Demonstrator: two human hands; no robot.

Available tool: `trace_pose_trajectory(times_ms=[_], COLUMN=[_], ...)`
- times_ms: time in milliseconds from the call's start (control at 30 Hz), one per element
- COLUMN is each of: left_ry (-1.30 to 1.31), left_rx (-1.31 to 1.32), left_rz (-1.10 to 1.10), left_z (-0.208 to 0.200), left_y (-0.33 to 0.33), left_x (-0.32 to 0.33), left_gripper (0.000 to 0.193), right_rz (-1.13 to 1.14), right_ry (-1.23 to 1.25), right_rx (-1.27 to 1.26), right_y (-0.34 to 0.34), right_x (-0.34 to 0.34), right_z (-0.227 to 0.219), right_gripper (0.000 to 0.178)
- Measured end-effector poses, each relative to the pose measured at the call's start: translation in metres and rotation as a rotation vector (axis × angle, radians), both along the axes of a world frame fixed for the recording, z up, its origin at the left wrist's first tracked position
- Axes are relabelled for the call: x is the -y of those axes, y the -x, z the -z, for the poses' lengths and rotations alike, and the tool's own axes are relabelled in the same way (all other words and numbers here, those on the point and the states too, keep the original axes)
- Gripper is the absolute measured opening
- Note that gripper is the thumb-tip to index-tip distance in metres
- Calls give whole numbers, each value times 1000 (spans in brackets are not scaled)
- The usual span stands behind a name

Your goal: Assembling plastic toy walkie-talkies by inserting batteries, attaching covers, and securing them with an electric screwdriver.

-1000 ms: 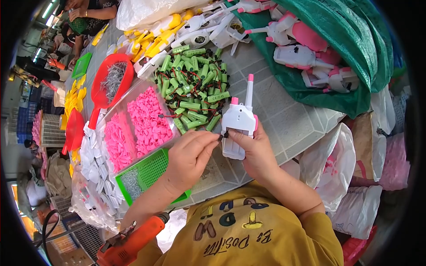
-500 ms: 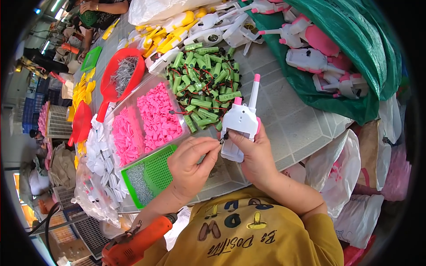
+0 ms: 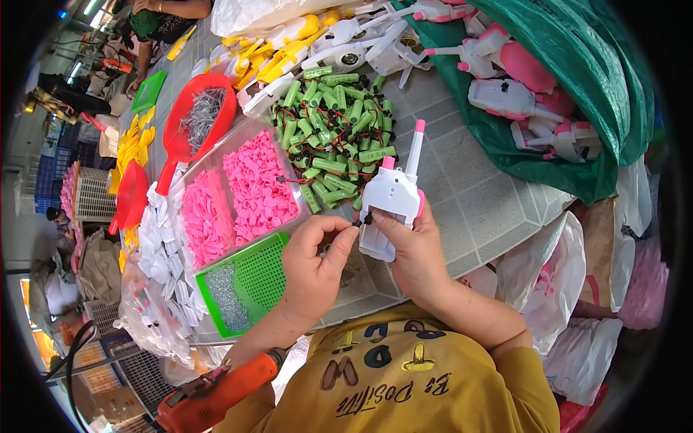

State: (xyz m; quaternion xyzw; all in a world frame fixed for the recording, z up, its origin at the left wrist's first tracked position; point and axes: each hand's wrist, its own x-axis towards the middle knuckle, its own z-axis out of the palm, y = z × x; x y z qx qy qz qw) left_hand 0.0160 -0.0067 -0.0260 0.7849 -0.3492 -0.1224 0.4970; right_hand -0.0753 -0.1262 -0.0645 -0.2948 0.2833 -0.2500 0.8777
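In my right hand [image 3: 421,252] is a white plastic toy housing [image 3: 390,191] with pink tips, held upright with its opening toward me. My right thumb presses over the opening, beside a small black plug [image 3: 367,218]. Thumb and forefinger of my left hand [image 3: 315,263] pinch together at a short black wire end [image 3: 357,224] by the housing's left edge. How the wire joins the plug is too small to tell. Just beyond both hands lies a heap of green battery cells [image 3: 336,137] with red and black leads.
Left of the cells stands a clear bin of pink plastic parts [image 3: 260,180]. Nearer is a green tray [image 3: 263,270] of small screws. A red scoop [image 3: 173,133] holds metal pins. At right, a green sack [image 3: 577,86] contains white-and-pink toys. An orange power drill [image 3: 216,397] hangs at lower left.
My left hand has turned slightly, and its fingers are curled more at the wire end. My right hand and the housing stay almost in place. The drill has shifted a little down and left.
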Motion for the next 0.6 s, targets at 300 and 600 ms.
trace_pose_trajectory(times_ms=[300,600], left_ry=[137,181], left_rx=[-519,-330], left_rz=[-138,-173], left_z=[3,13], left_y=[13,21], left_x=[0,3], left_gripper=[12,13], right_rz=[58,97], right_ry=[55,80], right_rx=[4,13], right_y=[-4,-5], right_x=[-5,-10], right_z=[-10,-8], right_gripper=[41,39])
